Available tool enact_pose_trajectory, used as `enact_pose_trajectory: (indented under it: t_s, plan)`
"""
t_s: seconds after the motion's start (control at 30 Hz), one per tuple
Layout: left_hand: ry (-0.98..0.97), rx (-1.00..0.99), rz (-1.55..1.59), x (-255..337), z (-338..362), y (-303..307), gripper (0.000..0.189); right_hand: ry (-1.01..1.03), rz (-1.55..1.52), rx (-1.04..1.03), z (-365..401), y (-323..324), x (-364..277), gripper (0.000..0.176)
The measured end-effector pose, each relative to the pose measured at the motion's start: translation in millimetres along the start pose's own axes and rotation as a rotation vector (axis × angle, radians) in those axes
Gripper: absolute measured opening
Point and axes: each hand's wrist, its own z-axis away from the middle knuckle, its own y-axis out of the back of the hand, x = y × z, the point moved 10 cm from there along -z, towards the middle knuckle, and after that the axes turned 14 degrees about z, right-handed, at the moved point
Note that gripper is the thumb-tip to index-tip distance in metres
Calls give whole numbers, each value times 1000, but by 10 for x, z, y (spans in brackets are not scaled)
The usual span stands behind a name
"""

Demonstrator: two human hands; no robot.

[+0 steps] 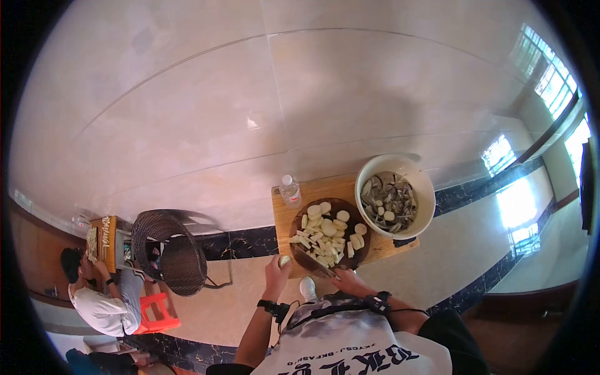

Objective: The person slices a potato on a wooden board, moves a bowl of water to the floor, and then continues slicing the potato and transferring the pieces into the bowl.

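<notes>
My left hand [277, 275] is closed on a pale round vegetable piece [285, 260], at the near left edge of the round cutting board [360, 220]. The handle of a knife [314, 264] is in my right hand [350, 281], at the board's near edge, and the blade points up and left beside the cut food. Pale slices and sticks [328, 227] cover much of the board. A white bowl [427, 199] behind and to the right holds dark and pale strips with a few round slices.
A clear bottle [290, 190] stands on the wooden table [282, 219], behind the board. Left are a dark wicker chair [184, 265] and a person on a red stool [157, 312] at a small table [111, 250]. Another person [112, 362] shows at the lower left.
</notes>
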Motion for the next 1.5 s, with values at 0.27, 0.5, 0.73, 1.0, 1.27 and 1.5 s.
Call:
enact_pose_trajectory:
  t_s: [0.27, 0.5, 0.73, 1.0, 1.27, 1.5]
  plan:
    - [32, -73, 5, -183, -127, -323, 38, -53, 34, 12, 53, 243, -76, 32]
    - [173, -86, 27, -443, -156, -468, 41, -140, -23, 30, -2, 333, 78, 28]
    - [36, -123, 5, -262, -199, -625, 43, -23, -24, 67, -18, 319, 88, 26]
    - [-10, -157, 95, -480, -272, -852, 47, -14, -84, 156, 136, 619, -54, 26]
    - [-171, -94, -312, 343, -83, -779, 47, -93, -77, 121, 220, 585, 65, 27]
    - [-261, -171, -312, 273, 56, -854, 47, -80, -105, 79, 275, 517, 43, 27]
